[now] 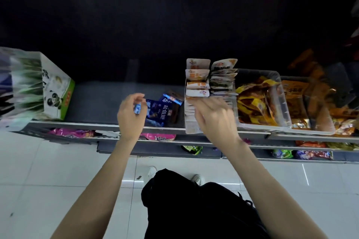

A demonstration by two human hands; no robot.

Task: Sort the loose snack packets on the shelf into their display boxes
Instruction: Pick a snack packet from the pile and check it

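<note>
My left hand (130, 116) hovers over the grey shelf (101, 101), its fingers pinched on a small blue packet (137, 109). Just right of it lie loose blue snack packets (157, 111) and a dark brown one (172, 111). My right hand (212, 117) reaches over the front of a clear display box (191, 122) that holds rows of white-and-orange packets (197, 81) and grey-white packets (223, 77) standing on edge. Its fingers rest on the front packets; whether it grips one is hidden.
A panda-printed carton (56, 91) stands at the shelf's left end. Right of the white packets sit clear bins of yellow packets (258, 101) and orange packets (299, 101). Lower shelves hold pink bags (157, 137) and green bags (192, 149). White floor tiles lie below.
</note>
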